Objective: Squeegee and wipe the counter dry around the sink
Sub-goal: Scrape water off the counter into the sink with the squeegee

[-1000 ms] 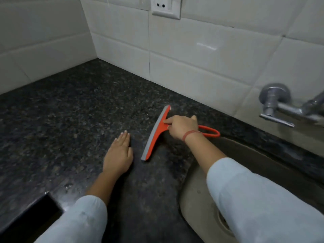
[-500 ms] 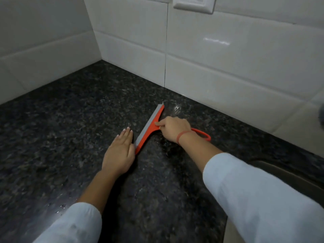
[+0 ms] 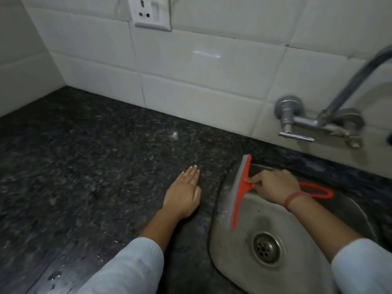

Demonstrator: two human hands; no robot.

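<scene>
my right hand point(image 3: 273, 184) is clamped around the handle of the orange squeegee point(image 3: 241, 192), whose blade runs along the left rim of the steel sink point(image 3: 224, 247), over the basin edge. my left hand point(image 3: 183, 195) lies flat with fingers together and palm down on the dark granite counter point(image 3: 89, 158), just beside the sink, holding nothing. i see water droplets point(image 3: 57, 274) on the counter near my left sleeve.
</scene>
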